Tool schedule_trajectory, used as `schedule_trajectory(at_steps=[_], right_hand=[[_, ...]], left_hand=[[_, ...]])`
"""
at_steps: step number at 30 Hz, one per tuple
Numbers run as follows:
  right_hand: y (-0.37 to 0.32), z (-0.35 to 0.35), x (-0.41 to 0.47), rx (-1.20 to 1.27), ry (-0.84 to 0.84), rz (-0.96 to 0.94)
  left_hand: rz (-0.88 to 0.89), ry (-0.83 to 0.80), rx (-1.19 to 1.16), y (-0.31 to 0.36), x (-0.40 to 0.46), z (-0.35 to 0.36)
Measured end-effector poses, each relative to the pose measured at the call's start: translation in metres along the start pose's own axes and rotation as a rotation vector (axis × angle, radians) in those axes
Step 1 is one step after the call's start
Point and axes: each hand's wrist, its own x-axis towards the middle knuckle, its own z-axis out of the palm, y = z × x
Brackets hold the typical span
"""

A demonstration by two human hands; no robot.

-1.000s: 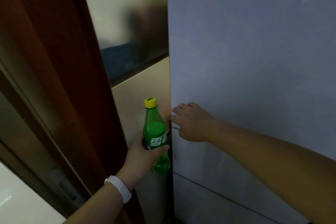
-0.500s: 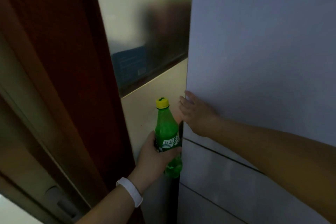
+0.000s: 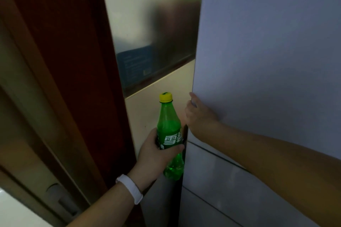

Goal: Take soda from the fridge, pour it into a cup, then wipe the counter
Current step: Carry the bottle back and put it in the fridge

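A green soda bottle (image 3: 168, 132) with a yellow cap stands upright in my left hand (image 3: 155, 155), which grips it around the label; a white band sits on that wrist. The grey fridge door (image 3: 267, 51) fills the right side of the view. My right hand (image 3: 199, 114) lies flat against the door's left edge, fingers spread and pointing up, holding nothing. A dark narrow gap runs down beside the door edge just right of the bottle.
A reddish-brown wooden door frame (image 3: 73, 61) stands at the left. Between it and the fridge is a cream panel (image 3: 147, 112) under frosted glass (image 3: 153, 33). A white surface corner (image 3: 11, 210) shows at the bottom left. The lower fridge drawers (image 3: 212, 190) sit below the door.
My right hand has slid from the door's edge onto its face, and the door edge has shifted right in view. The bottle stays in my left hand.
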Motion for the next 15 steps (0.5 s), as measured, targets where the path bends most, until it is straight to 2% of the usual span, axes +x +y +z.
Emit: schedule_trajectory(at_steps=[5, 8, 11, 15], right_hand=[[-0.002, 0.0, -0.002, 0.011, 0.012, 0.023], [-0.011, -0.001, -0.008, 0.185, 0.092, 0.094], [-0.018, -0.012, -0.024, 0.086, 0.267, 0.008], [-0.025, -0.028, -0.04, 0.04, 0.263, 0.029]], left_hand=[[0.024, 0.005, -0.004, 0.01, -0.012, -0.007], [0.043, 0.022, -0.004, 0.016, -0.019, -0.011], [0.058, 0.041, -0.009, 0.02, -0.027, -0.011], [0.086, 0.06, -0.005, 0.027, -0.045, -0.01]])
